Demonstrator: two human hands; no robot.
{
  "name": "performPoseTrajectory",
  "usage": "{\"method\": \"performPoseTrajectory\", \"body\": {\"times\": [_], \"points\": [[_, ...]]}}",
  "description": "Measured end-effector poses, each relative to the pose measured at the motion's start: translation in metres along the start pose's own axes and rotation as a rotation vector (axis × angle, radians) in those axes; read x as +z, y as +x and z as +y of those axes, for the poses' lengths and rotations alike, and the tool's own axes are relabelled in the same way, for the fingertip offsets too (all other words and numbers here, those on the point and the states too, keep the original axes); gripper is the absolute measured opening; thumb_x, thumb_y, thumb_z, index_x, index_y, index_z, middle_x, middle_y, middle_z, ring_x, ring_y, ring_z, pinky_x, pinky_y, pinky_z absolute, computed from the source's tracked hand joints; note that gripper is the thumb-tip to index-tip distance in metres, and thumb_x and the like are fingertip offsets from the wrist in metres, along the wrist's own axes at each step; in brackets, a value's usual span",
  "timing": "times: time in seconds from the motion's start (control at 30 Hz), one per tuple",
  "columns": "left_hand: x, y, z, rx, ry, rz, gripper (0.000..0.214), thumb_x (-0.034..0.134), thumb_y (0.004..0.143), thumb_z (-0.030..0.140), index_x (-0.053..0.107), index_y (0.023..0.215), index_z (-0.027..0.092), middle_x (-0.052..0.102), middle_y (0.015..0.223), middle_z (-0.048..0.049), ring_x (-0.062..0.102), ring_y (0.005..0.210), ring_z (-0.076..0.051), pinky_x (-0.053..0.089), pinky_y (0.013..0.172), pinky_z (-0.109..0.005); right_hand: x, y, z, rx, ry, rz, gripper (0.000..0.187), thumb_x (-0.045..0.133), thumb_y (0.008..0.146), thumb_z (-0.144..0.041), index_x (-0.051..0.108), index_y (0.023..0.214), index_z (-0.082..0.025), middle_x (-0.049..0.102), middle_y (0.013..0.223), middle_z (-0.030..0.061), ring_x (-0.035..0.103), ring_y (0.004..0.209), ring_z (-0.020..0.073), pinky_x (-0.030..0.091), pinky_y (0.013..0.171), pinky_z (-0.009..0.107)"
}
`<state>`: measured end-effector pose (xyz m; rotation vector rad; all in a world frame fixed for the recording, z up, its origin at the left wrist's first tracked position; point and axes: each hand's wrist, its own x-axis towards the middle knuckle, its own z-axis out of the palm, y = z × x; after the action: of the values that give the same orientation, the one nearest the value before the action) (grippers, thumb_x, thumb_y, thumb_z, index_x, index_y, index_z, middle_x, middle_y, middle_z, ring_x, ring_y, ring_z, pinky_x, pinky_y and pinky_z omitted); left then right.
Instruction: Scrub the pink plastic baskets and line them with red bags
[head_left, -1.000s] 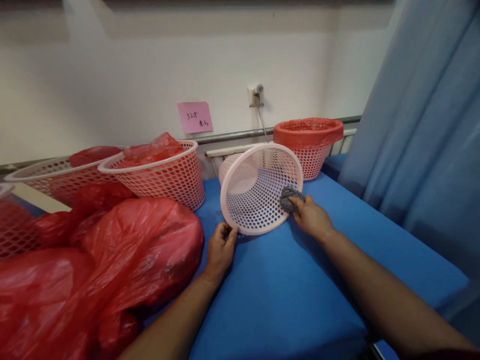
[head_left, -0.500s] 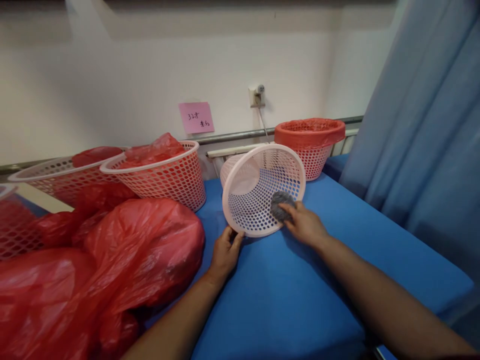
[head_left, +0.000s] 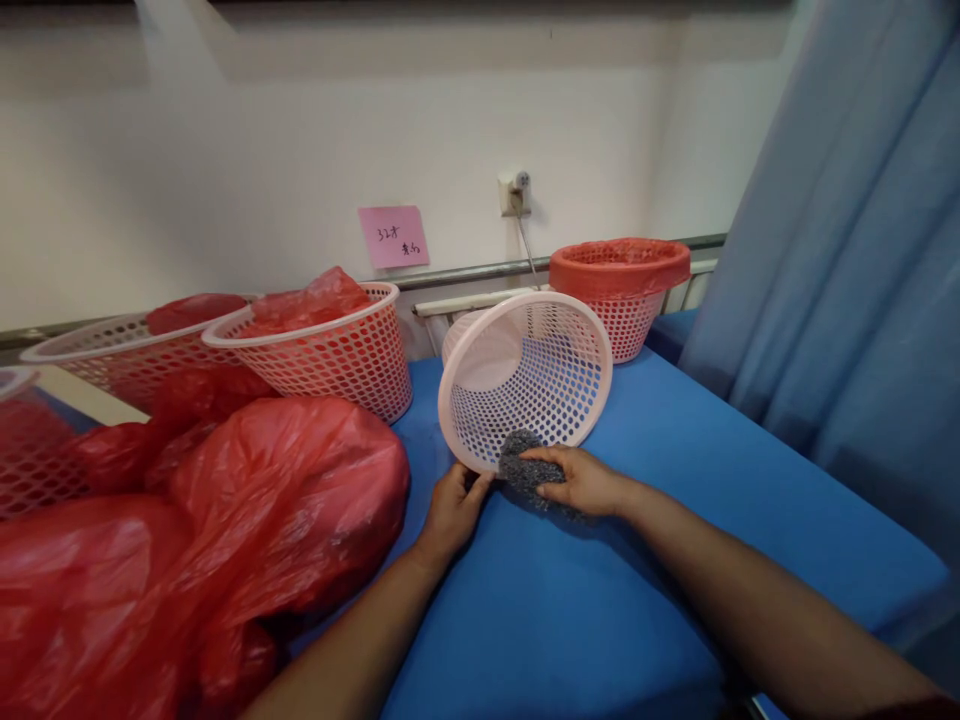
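Observation:
A pale pink perforated basket [head_left: 525,340] lies tipped on its side on the blue table [head_left: 600,600], its mouth facing me. My left hand [head_left: 452,510] grips the basket's lower rim with curled fingers. My right hand [head_left: 574,480] is closed on a grey steel-wool scrubber [head_left: 520,468], pressed against the bottom of the rim just right of my left hand.
Red plastic bags [head_left: 225,500] are heaped at the left. Behind them stand pink baskets holding red bags [head_left: 322,345]. A basket lined with a red bag [head_left: 619,285] sits at the back right. A blue curtain [head_left: 847,250] hangs on the right; a pink note [head_left: 392,236] is on the wall.
My right hand has slid the scrubber along the basket's rim, from its right side down to the bottom near my left hand. The left hand kept its grip.

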<state>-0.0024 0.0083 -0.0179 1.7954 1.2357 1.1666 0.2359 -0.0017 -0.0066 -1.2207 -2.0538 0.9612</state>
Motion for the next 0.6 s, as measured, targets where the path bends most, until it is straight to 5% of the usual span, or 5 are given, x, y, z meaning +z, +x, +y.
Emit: {"method": "performPoseTrajectory", "body": {"times": [0.17,0.33,0.47,0.6], "points": [[-0.005,0.000,0.011,0.004,0.020,0.055,0.031,0.060,0.091,0.041,0.063,0.109,0.017,0.075,0.105,-0.0088,0.072,0.096,-0.024,0.058,0.087,-0.039,-0.055,-0.011,0.011,0.298,-0.589,0.372,0.049,0.062,0.089,-0.022,0.063,0.137,-0.029,0.066,0.117,0.0101,0.068,0.092,0.0241,0.051,0.085,0.035],[-0.005,-0.003,0.020,0.025,0.041,0.051,0.025,0.060,0.092,0.040,0.064,0.101,0.017,0.073,0.094,-0.0056,0.069,0.085,-0.021,0.056,0.079,-0.034,-0.083,-0.012,0.012,0.376,-0.656,0.602,0.053,0.047,0.099,-0.026,0.046,0.152,-0.029,0.049,0.141,0.0171,0.062,0.111,0.0313,0.049,0.091,0.041],[-0.005,-0.005,0.018,0.040,0.056,0.057,0.024,0.060,0.092,0.041,0.063,0.095,0.018,0.070,0.086,-0.0034,0.066,0.079,-0.019,0.054,0.074,-0.032,-0.066,-0.008,0.011,0.345,-0.500,0.346,0.054,0.056,0.092,-0.019,0.054,0.145,-0.021,0.062,0.123,0.0156,0.067,0.097,0.0256,0.051,0.087,0.038],[-0.007,-0.004,0.015,0.042,0.062,0.076,0.027,0.056,0.094,0.042,0.062,0.100,0.017,0.070,0.091,-0.0053,0.067,0.083,-0.020,0.055,0.077,-0.034,-0.043,-0.009,0.009,0.246,-0.281,0.032,0.050,0.077,0.074,-0.022,0.072,0.124,-0.027,0.074,0.094,0.0006,0.068,0.072,0.0143,0.053,0.070,0.025]]}}
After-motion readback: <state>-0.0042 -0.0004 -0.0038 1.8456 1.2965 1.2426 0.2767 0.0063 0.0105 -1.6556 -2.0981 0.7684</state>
